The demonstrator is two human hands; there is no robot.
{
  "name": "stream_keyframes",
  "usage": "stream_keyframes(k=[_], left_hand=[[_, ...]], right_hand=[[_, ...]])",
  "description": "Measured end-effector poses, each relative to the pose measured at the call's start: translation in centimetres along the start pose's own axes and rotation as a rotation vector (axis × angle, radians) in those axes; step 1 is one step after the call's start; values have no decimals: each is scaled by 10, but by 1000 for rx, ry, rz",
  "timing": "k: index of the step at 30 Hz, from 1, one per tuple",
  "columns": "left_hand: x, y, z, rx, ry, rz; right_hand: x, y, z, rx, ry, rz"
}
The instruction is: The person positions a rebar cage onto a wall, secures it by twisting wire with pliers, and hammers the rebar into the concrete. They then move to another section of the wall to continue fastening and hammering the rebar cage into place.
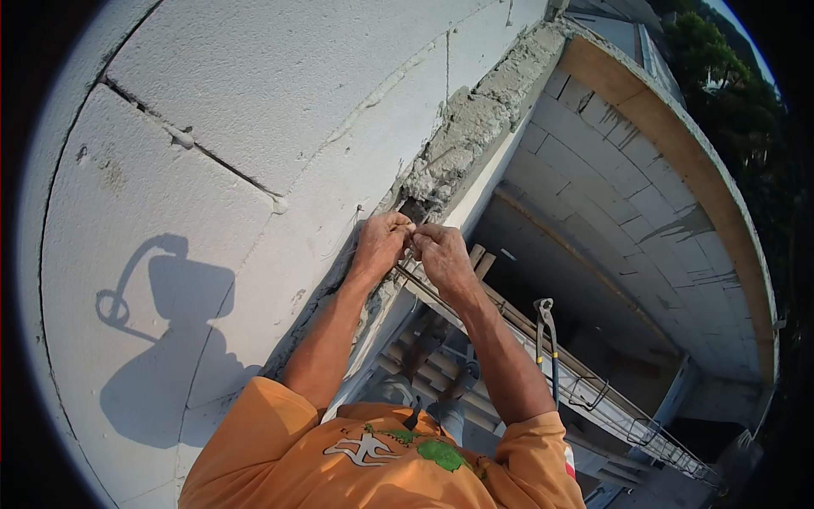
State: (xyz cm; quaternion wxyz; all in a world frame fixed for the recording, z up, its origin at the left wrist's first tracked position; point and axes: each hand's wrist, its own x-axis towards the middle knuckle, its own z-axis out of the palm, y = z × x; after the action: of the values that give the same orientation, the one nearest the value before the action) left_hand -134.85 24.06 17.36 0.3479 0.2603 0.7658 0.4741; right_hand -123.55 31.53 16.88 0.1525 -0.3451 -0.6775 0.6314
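Both hands meet at a gap in the rough concrete ledge (462, 140), beside the pale block wall (339, 110). My left hand (383, 244) has its fingers pinched together, and what they hold is too small to make out. Touching or nearly touching it, my right hand (441, 254) is also closed in a pinch on something hidden. Thin wire (349, 225) sticks out near the wall beside my left hand. Long steel bars (509, 314) run from below my hands toward the lower right.
Pincers (545, 327) with dark, yellow-marked handles stand by the bars, right of my right forearm. Wire stirrups (589, 393) surround the bars farther along. Wooden planks (441, 365) lie below near my legs. A curved board edge (678, 127) borders a deep walled space at right.
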Motion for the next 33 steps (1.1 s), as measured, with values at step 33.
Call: stream_keyframes(k=[33], left_hand=[[19, 18, -19, 650, -201, 345]], right_hand=[[-40, 34, 39, -556, 219, -554]])
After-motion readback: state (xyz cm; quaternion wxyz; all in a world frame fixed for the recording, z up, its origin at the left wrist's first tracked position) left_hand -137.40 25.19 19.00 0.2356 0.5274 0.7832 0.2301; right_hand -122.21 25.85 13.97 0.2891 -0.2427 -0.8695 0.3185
